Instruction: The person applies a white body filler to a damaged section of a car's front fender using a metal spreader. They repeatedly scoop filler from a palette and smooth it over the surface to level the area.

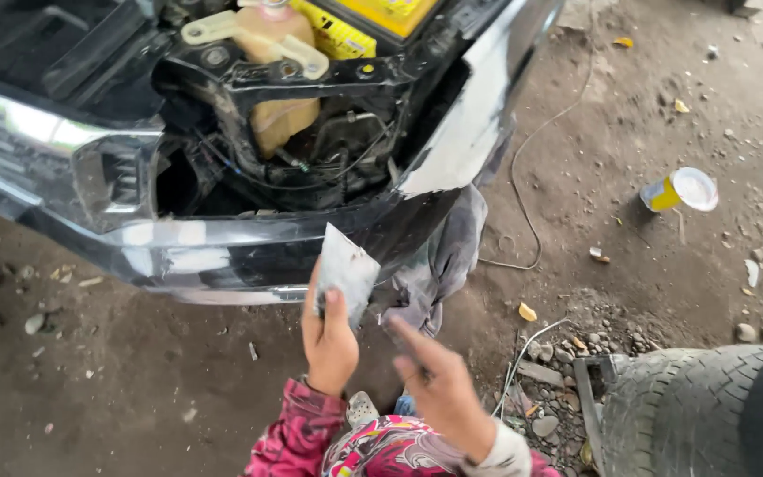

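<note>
My left hand [328, 340] grips a flat grey metal scraper [346, 269], its blade raised in front of the black car bumper [222, 252]. My right hand [439, 380] hovers just right of it, forefinger stretched toward the scraper, and seems to pinch a thin dark tool that is blurred. A grey filler patch [465, 132] covers the bumper's corner. A grey rag [443, 261] hangs below that patch. Both sleeves are pink and patterned.
The headlight opening shows a coolant reservoir [280, 53] and a yellow battery [373, 18]. A yellow tin with a white lid [677, 190] lies on the dirt at right. A worn tyre [699, 411] sits at lower right. A thin wire [523, 194] trails across the ground.
</note>
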